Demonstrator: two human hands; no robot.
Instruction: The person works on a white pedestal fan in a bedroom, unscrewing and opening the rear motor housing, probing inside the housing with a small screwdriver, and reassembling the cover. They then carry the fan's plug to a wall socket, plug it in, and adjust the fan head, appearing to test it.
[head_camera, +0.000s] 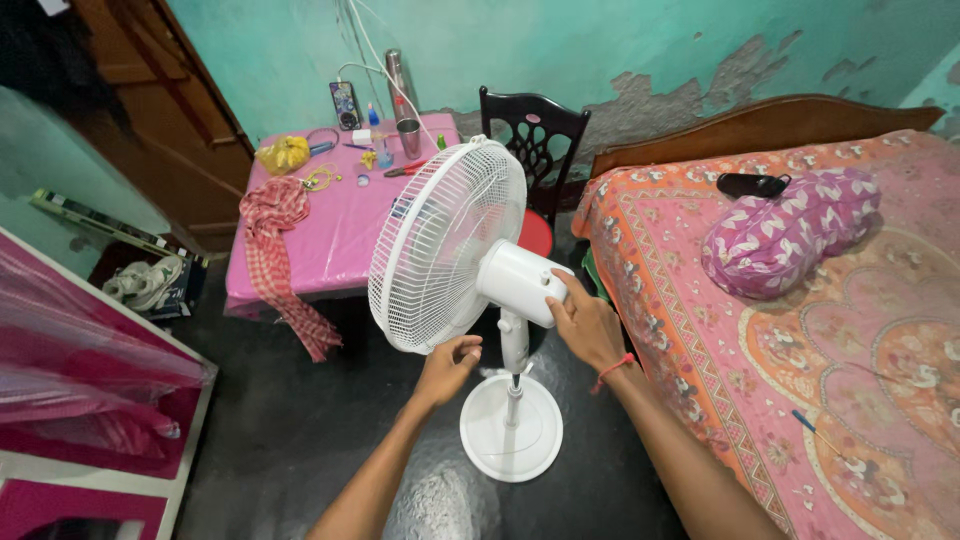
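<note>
One white fan (470, 270) stands on the dark floor (290, 420), its round base between the bench and the bed. The right hand (588, 322) wraps around the motor housing behind the grille, fingers curled on it. The left hand (447, 366) sits at the grille's lower rim, fingers bent; whether it grips the rim I cannot tell. Left of the fan is one pink-covered bench (330, 230) carrying one checked cloth (275, 240). Behind the fan stands one dark chair (535, 135). Right of the fan is one bed (800, 330) with one pillow (790, 235).
</note>
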